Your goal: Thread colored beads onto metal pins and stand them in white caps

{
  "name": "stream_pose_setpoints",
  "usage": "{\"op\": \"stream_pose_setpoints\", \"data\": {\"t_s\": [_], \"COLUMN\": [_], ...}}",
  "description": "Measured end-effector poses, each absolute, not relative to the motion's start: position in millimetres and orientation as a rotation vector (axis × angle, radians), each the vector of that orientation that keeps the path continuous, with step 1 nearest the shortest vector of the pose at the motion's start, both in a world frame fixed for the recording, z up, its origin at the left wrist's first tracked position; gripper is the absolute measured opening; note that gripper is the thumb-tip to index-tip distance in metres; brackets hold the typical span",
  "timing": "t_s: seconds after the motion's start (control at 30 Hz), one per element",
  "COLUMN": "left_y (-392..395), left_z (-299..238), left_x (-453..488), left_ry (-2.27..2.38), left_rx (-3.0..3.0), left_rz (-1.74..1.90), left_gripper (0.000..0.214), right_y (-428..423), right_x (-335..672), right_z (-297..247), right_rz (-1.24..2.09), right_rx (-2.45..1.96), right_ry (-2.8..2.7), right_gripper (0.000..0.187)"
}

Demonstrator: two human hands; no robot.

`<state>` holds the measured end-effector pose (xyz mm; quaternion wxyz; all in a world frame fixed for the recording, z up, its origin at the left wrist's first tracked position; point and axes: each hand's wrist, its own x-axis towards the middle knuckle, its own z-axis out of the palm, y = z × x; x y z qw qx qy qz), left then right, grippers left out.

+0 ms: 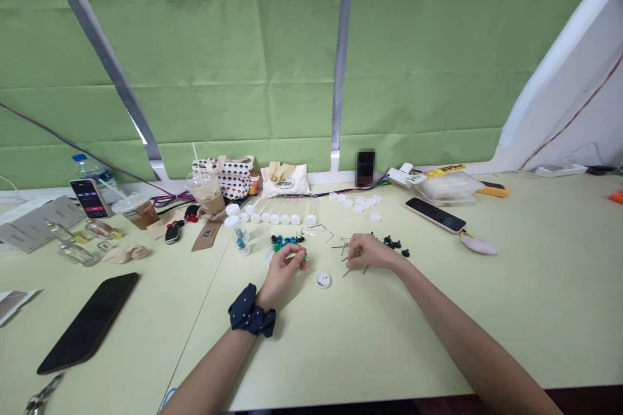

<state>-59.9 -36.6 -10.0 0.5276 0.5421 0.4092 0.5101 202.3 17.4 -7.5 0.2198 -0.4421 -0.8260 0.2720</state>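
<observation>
My left hand [286,266] pinches a small green piece [304,259], with a thin metal pin seeming to stick up from it. Just behind those fingers is a small heap of blue and green pieces [283,243]. My right hand [366,251] has its fingers closed and pointing down over several thin metal rods [346,272] scattered on the table; whatever is between the fingertips is hidden. Between both hands sits a round white cap [323,281] with tiny dark bits in it. Small black knob-like pieces [396,244] lie right of my right hand.
White caps [360,205] and clear tubes with white ends [275,218] lie farther back. A capped clear tube [240,238] stands left of my left hand. Phones [435,215], drink cups [207,193] and glass bottles [78,251] are around the sides.
</observation>
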Motion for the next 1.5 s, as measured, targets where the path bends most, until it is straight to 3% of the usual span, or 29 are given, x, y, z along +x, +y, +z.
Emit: {"op": "stream_pose_setpoints", "data": {"t_s": [0.13, 0.23, 0.37, 0.53, 0.6, 0.77, 0.93, 1.3, 1.5], "left_y": [-36.3, -35.9, -35.1, -33.7, -33.6, -33.9, -33.8, -34.3, -34.2], "left_z": [-10.9, -12.4, -15.1, -16.1, -15.6, -15.9, -17.4, -20.6, -22.1], "left_x": [-59.8, -60.6, -61.8, -63.7, -64.7, -65.7, -65.4, -63.1, -63.1], "left_ry": [0.983, 0.944, 0.882, 0.793, 0.756, 0.716, 0.683, 0.618, 0.638], "left_rx": [1.263, 1.251, 1.208, 1.051, 1.001, 0.96, 0.948, 0.992, 1.019], "left_rz": [1.232, 1.237, 1.238, 1.203, 1.165, 1.13, 1.118, 1.057, 1.083], "left_gripper": [0.031, 0.03, 0.028, 0.03, 0.031, 0.031, 0.029, 0.023, 0.023], "right_y": [33.4, 45.4, 50.9, 48.2, 42.7, 10.1, -23.2, -31.4, -30.5], "right_x": [221.2, 238.8, 245.7, 236.7, 228.0, 182.6, 135.7, 121.3, 123.7], "right_z": [-12.1, -21.3, -30.4, -22.5, -14.8, 0.6, -0.8, -9.3, -10.0], "right_rz": [0.419, 0.079, 0.068, 0.021, 0.144, 0.9, 1.324, 1.371, 1.114], "right_rx": [-1.477, -1.783, -1.971, -1.799, -1.608, -1.235, -0.952, -0.937, -0.915], "right_ry": [-2.016, -1.852, -1.839, -1.791, -1.738, -1.699, -1.67, -1.589, -1.763], "right_gripper": [0.023, 0.02, 0.015, 0.016, 0.016, 0.023, 0.031, 0.034, 0.029]}}
